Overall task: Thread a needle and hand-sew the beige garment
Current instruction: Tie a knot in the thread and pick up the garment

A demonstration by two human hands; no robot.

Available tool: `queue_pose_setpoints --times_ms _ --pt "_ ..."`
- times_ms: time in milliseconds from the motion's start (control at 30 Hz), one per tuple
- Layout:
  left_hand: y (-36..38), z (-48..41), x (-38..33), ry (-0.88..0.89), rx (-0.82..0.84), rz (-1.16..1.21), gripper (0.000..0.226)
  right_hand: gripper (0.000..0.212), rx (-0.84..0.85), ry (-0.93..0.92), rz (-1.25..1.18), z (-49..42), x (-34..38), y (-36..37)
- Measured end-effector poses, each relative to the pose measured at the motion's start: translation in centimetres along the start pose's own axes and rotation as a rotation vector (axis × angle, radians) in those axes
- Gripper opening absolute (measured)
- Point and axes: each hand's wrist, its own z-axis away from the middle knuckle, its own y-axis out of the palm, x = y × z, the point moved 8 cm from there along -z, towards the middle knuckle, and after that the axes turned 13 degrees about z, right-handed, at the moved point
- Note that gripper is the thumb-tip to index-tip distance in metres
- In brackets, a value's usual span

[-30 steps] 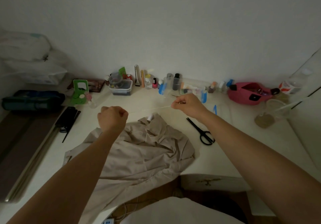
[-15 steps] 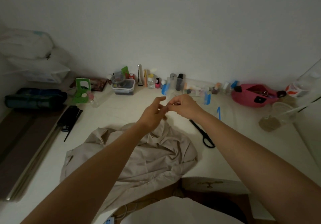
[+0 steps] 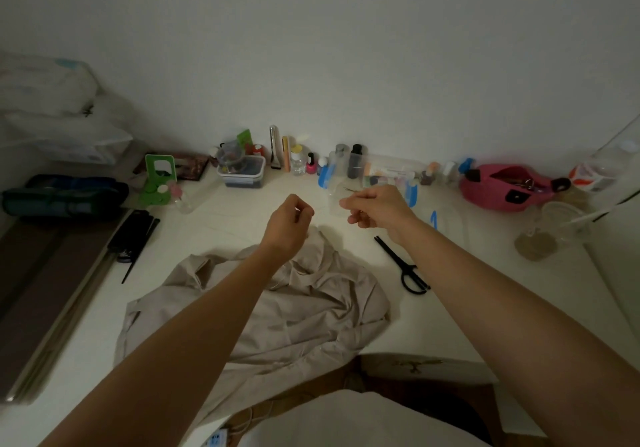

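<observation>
Above garment (image 3: pixel 277 308), left hand (image 3: pixel 289 219) withdrew

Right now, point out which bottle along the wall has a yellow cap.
The clear ribbed bottle, standing just left of the small pink nail polish. No other bottle there has one.

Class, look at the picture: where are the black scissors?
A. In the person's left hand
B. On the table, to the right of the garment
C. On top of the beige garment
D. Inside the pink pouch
B: the black scissors lie flat on the white table, just right of the crumpled beige garment and clear of its cloth.
</observation>
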Motion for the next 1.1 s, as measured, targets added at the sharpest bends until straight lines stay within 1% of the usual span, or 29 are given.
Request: queue_pose_setpoints --times_ms 100,167,233,300,367,400,433,500,567,633,700,767,833,900,1033,1100 --pt "-0.1 0.2 0.2 -0.028 0.0 0.085 0.014 0.023 0.031 0.067 -0.216 0.0 -0.5 0.5" --pt "-0.1 0.6 0.3 -0.06 0.025 0.146 0.013 0.028 0.084 0.064 -0.431 0.1 -0.2 1.4" --pt "-0.2 1.0 0.4 -0.077 0.052 0.184 0.013 0.016 0.097 0.039 -0.705 0.3 0.3 1.8" --pt "-0.6 1.7 0.5 -0.056 0.079 0.192 0.014 0.008 0.056 0.035 -0.941 0.5 0.5 1.4" --pt "-0.7 2.7 0.8 -0.048 0.149 0.145 0.013 0.007 -0.022 0.051 -1.097 0.8 0.2 0.7" --pt "-0.3 3.5 1.3 -0.048 0.224 0.068 0.012 0.006 -0.066 0.062 -1.136 1.0 -0.2 0.4" --pt "0.7 4.6 1.9 -0.047 0.339 -0.05 0.011 0.005 -0.106 0.073 -1.151 1.3 -0.5 0.2" --pt "3.6 8.3 3.7 -0.066 0.672 -0.281 0.012 0.004 -0.168 0.107 -1.141 2.0 -1.1 0.1" --pt "6.3 12.7 5.4 -0.149 0.984 -0.386 0.016 0.006 -0.219 0.141 -1.121 2.7 -1.7 0.4" --pt "7.8 16.4 6.1 -0.223 1.183 -0.472 0.026 0.008 -0.267 0.147 -1.071 3.4 -2.1 0.7" --pt "8.5 19.2 6.7 -0.305 1.32 -0.568 0.038 0.009 -0.33 0.143 -0.987 3.9 -2.5 1.0" --pt "8.6 20.8 7.2 -0.381 1.374 -0.593 0.047 0.009 -0.425 0.136 -0.821 4.3 -3.2 0.7" --pt "8.0 20.8 8.0 -0.415 1.316 -0.624 0.053 0.017 -0.516 0.093 -0.624 4.5 -3.4 0.3" --pt "7.2 20.9 9.0 -0.404 1.266 -0.664 0.053 0.023 -0.575 0.039 -0.511 4.3 -3.4 0.3" --pt "5.8 24.4 12.8 -0.6 1.318 -0.753 0.052 0.026 -0.571 -0.035 -0.401 3.7 -2.9 1.4" --pt "4.6 25.9 15.0 -0.612 1.298 -0.817 0.055 0.026 -0.563 -0.061 -0.371 3.2 -2.7 1.7"
